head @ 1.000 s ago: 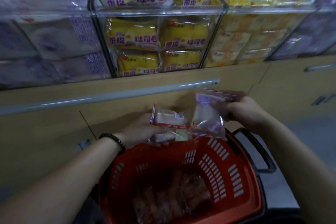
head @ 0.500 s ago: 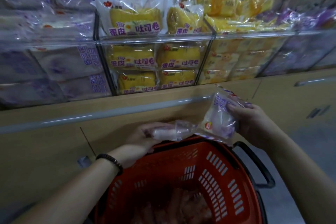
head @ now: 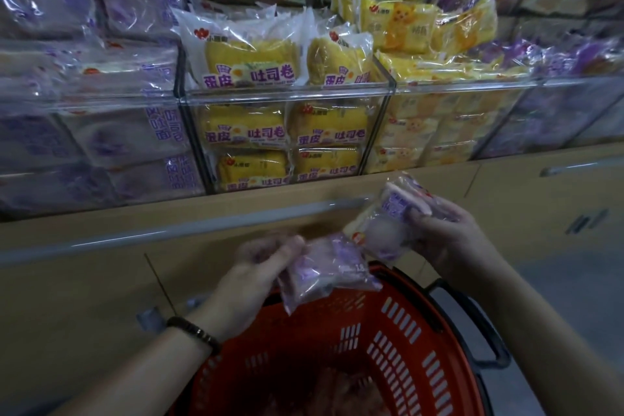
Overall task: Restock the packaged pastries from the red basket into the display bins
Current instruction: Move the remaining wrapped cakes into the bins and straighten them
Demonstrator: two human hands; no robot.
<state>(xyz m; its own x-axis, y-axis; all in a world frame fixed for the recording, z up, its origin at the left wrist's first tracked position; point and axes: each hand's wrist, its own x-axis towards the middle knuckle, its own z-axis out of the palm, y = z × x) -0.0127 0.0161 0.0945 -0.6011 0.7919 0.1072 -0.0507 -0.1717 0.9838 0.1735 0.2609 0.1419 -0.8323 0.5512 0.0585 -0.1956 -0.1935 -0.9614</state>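
Note:
A red basket (head: 398, 324) sits low in front of me with several packaged pastries (head: 341, 388) dim at its bottom. Above its far rim, my left hand (head: 256, 277) pinches a purple-printed pastry pack (head: 324, 267) by its left end. My right hand (head: 445, 233) grips a second purple and white pastry pack (head: 388, 226), tilted, just up and right of the first. Both packs hang below the clear display bins (head: 287, 98).
The middle bins hold yellow pastry packs (head: 250, 64), the left bins purple packs (head: 118, 138), the right bins yellow bear-print packs (head: 405, 27). A tan cabinet front with a grey rail (head: 202, 230) runs under the bins. The basket's black handle (head: 486, 331) sticks out right.
My view has tilted up toward the bins. Both hands have lifted their packs slightly, and the left pack has turned so that its purple face shows.

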